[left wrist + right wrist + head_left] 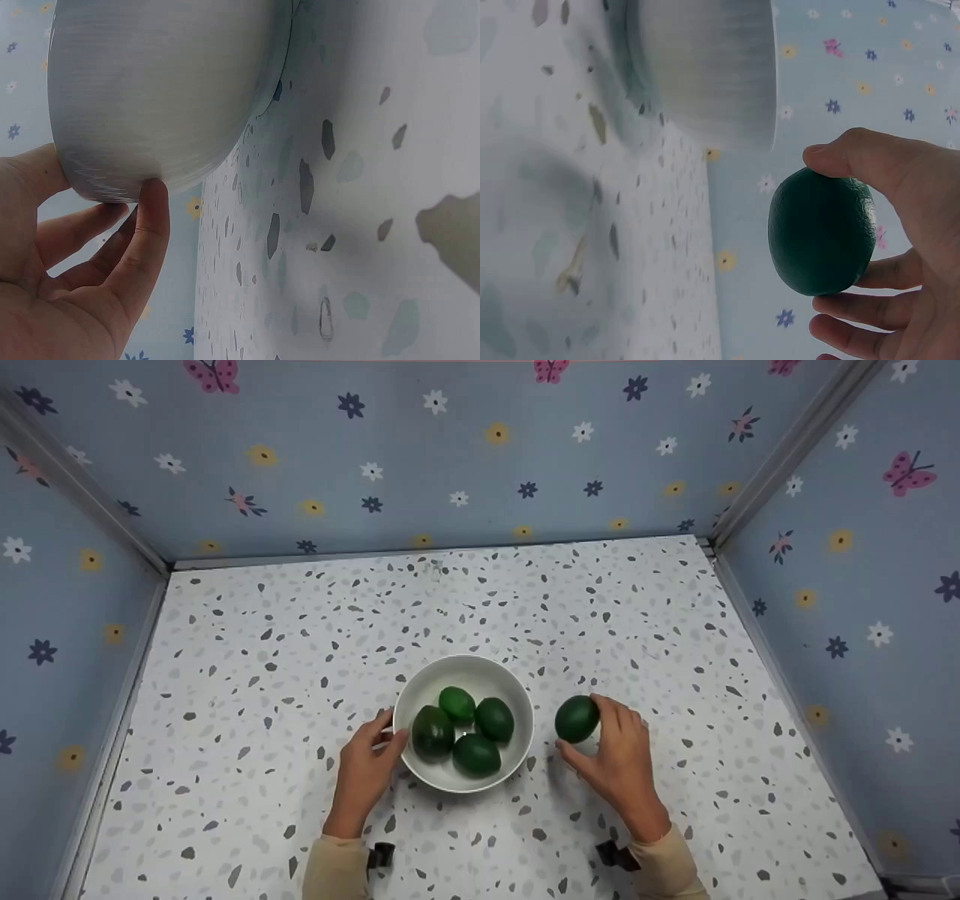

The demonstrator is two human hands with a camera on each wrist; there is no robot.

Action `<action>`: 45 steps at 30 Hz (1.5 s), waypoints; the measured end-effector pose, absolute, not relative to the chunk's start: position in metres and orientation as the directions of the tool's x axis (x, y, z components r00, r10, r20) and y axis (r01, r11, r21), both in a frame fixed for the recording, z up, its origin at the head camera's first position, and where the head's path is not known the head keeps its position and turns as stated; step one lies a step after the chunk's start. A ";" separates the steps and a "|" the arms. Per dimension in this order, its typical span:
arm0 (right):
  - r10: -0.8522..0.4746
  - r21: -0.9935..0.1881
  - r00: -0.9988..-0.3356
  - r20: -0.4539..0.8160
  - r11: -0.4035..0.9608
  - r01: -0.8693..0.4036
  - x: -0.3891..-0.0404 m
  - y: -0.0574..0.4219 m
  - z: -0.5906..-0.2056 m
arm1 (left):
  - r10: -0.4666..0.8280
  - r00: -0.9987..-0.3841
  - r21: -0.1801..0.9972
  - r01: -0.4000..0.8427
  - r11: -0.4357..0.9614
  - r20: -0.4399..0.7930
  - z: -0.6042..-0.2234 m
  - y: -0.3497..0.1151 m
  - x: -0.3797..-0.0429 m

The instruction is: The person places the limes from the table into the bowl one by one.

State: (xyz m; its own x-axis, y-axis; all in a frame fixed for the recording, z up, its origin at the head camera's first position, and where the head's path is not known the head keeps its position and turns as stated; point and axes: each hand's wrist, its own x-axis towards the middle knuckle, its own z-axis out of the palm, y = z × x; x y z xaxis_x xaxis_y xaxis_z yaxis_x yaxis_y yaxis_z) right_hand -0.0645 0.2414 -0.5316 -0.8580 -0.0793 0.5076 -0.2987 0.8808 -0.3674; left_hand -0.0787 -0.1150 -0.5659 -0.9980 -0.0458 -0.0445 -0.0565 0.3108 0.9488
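Note:
A white bowl (463,787) stands on the table with several green fruits inside. Three are dark green avocados, one of them browner (433,733); a smaller, brighter green fruit (457,704) looks like a lime. My left hand (369,769) grips the bowl's left side, thumb at the rim and fingers against the outer wall (172,97). To the right of the bowl, my right hand (619,754) holds another dark green avocado (577,719) between thumb and fingers. In the right wrist view this avocado (821,231) is glossy and apart from the bowl.
The white speckled tabletop (300,660) carries the bowl. Blue flowered panels rise at the back (420,450), at the left (67,660) and at the right (862,607). Dark straps or mounts show at both wrists.

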 end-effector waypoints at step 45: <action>-0.292 -0.344 -0.829 0.477 0.806 -0.481 -0.067 0.190 -0.531 | -0.029 -0.999 0.951 -0.022 0.308 -0.014 -0.568 -0.116 -0.078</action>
